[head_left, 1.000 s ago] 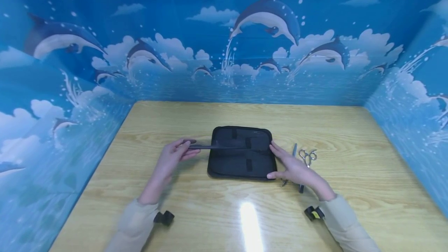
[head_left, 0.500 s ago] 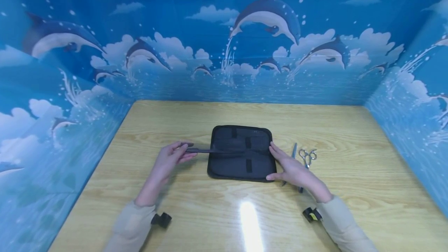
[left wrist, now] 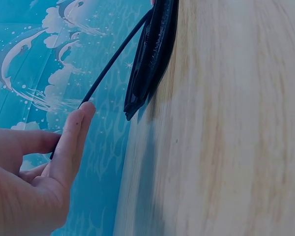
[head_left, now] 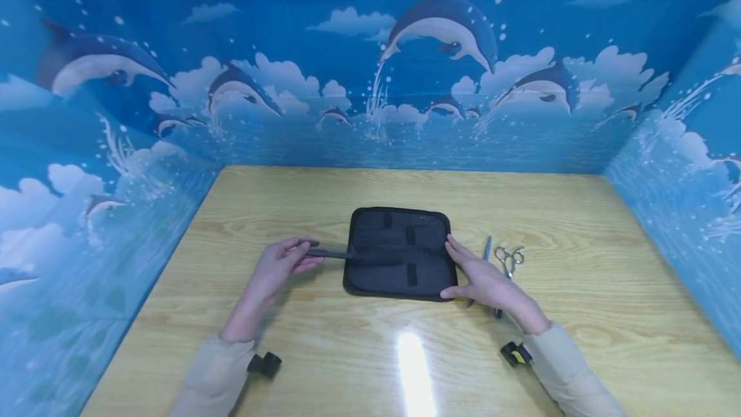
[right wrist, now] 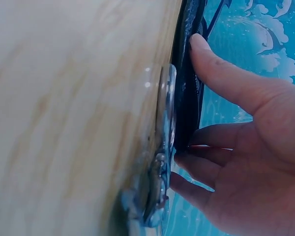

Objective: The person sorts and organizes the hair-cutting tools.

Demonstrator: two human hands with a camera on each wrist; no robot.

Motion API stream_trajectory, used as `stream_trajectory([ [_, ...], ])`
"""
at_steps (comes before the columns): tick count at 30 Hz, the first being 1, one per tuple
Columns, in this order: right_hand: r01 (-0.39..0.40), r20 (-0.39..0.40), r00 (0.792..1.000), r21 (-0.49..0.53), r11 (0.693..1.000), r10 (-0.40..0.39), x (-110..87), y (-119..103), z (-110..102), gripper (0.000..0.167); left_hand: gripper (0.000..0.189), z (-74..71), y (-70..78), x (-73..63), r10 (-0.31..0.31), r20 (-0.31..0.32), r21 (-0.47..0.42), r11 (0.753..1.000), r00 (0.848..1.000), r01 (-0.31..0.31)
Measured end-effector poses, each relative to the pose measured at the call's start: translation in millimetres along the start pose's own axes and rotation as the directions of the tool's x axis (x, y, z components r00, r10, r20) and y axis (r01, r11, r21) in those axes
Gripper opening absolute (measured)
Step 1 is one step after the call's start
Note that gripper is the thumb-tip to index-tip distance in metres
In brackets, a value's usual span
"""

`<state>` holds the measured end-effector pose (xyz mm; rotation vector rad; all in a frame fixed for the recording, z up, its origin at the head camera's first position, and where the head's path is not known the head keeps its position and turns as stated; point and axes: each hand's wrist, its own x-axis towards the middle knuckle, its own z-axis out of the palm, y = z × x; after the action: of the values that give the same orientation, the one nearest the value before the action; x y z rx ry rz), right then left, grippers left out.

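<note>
My left hand [head_left: 279,267] pinches the end of a thin black comb [head_left: 373,257] between thumb and fingers. The comb reaches rightward over the left half of an open black zip case [head_left: 376,282]. From the left wrist view, the comb [left wrist: 113,59] slopes from the fingertips toward the case [left wrist: 150,64]. On the case's right side, my right hand [head_left: 483,280] rests spread, thumb near the front corner and fingertips farther back along the edge. In the right wrist view the thumb [right wrist: 221,73] touches the case's edge [right wrist: 188,98].
Two pairs of silver scissors [head_left: 509,262] lie just right of the case, partly under my right hand. Elastic loops [head_left: 411,273] show inside the case. A blue dolphin-print backdrop [head_left: 370,127] walls in the wooden table [head_left: 324,340] at the back and sides.
The comb has come toward me over the case, and its far end now points slightly nearer. My left hand has shifted a little left and nearer; the right stays at the case's edge.
</note>
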<state>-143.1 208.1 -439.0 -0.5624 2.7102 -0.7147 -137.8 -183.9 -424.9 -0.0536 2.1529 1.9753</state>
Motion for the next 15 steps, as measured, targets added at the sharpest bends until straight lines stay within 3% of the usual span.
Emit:
stream_trajectory([
  [15, -0.001, -0.002, 1.0, -0.003, 1.0, 0.001, -0.5, 1.2, -0.1, 0.097, 0.036, 0.9, -4.9, 1.7, -0.013, 0.029, 0.029, 1.0, 0.999, 0.012],
])
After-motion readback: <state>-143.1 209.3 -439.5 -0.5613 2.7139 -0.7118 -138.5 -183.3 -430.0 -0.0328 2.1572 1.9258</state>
